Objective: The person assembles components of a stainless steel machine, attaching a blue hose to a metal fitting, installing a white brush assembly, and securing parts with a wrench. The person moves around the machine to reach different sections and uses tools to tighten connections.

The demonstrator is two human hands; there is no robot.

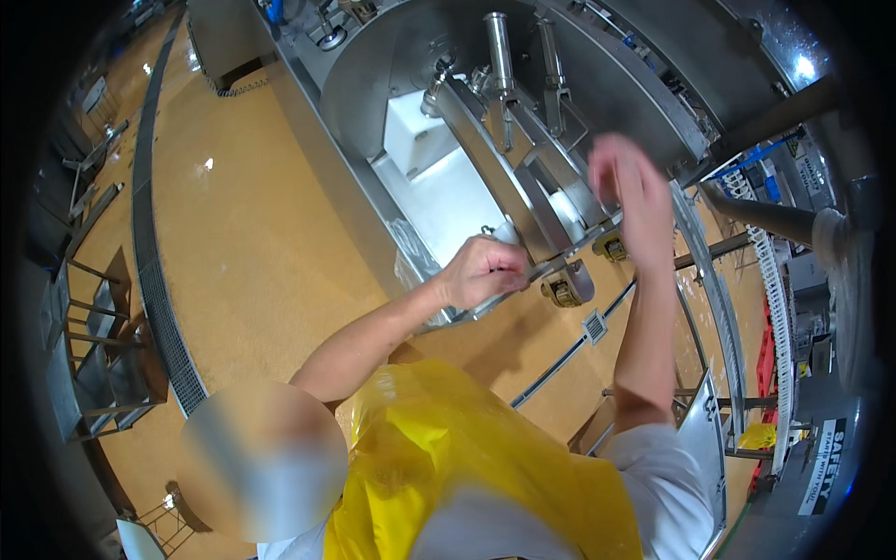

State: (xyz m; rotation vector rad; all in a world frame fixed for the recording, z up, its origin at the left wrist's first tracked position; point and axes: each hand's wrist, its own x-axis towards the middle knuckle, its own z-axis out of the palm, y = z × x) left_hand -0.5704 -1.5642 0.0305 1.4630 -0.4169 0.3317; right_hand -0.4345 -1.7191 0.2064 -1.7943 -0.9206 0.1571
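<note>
The left hand (485,271) is curled into a closed grip around a small white cylindrical piece (505,232), of which only the end shows past the knuckles; the rest is hidden inside the fist, so its shape is hard to make out. The piece sits at the near edge of the large stainless-steel machine (392,65), just beside a slanted steel bar (485,154) that runs up and to the left toward the round steel housing.

The right hand (630,191) is raised farther right, fingers spread wide and holding nothing; it is blurred, so its outline is uncertain, and whether it touches the steel behind it cannot be told. It hovers in front of the machine's right side, near the upright steel levers (499,56).

Below the left hand, two brass-coloured fittings (565,291) hang under the machine's edge. A clear plastic sheet (411,257) lies along the steel frame to the left of the fist. A yellow plastic apron (448,457) fills the near foreground. The tan floor (243,252) spreads to the left, crossed by a dark drain grate (154,280). The far right is dim, with a white conveyor (773,280) partly cut off.
</note>
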